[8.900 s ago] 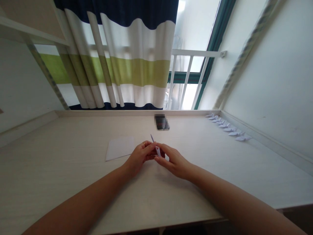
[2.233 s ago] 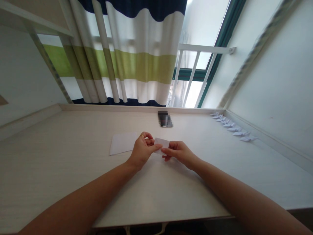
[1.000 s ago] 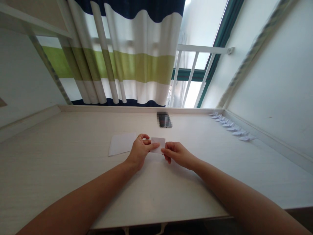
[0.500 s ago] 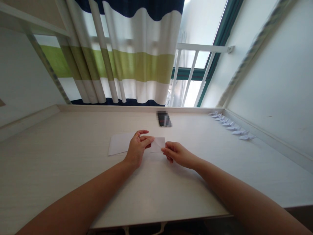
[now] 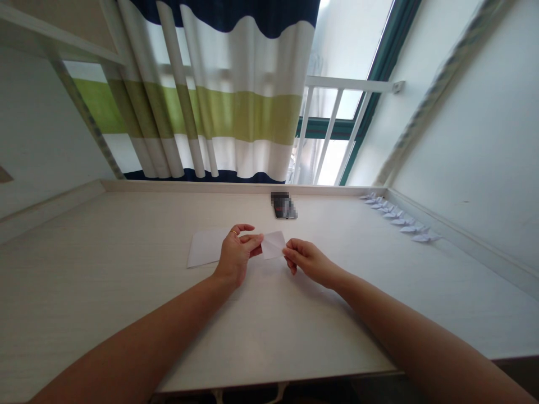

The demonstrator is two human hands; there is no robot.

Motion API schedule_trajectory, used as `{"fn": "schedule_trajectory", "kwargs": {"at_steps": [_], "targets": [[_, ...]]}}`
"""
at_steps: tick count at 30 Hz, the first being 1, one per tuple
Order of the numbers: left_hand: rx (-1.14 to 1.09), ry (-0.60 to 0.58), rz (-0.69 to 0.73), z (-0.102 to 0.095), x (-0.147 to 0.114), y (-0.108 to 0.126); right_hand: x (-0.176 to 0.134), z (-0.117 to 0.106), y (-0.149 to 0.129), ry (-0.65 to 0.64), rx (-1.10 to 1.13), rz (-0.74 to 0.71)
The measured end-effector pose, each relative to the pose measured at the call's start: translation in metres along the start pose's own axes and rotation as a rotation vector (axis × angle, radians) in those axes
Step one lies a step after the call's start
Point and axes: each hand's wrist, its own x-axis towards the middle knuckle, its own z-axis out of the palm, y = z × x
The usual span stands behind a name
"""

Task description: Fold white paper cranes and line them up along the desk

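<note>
A small white piece of paper (image 5: 273, 246), roughly square with a faint crease, is held up between my two hands over the table. My left hand (image 5: 239, 255), with a ring on one finger, pinches its left edge between thumb and fingers. On the opposite side, my right hand (image 5: 306, 258) grips the lower right corner, its other fingers curled in. Partly behind my left hand lies a stack of white paper (image 5: 205, 248), flat on the pale table (image 5: 269, 325).
Several folded white paper cranes (image 5: 396, 216) stand in a row along the right ledge. A dark, blurred-out object (image 5: 283, 205) lies near the back edge. Beyond are a striped curtain (image 5: 248, 112) and a white railing (image 5: 349, 83).
The small paper has tilted, its right side swinging round slightly between my hands. My right hand has shifted a little to the right and up; the left pinch stays nearly in place.
</note>
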Motion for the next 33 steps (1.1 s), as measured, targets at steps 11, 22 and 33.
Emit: {"fn": "schedule_trajectory", "kwargs": {"at_steps": [11,22,33], "targets": [[0.200,-0.236,-0.181,0.002,-0.007,0.000,0.003,-0.001,0.007,0.081,0.014,0.023],[0.147,-0.348,-0.076,-0.002,-0.003,-0.004,0.008,-0.002,0.012,0.122,0.285,0.082],[0.078,-0.340,-0.091,-0.002,-0.003,-0.001,0.008,-0.007,0.013,0.044,0.474,0.142]]}}
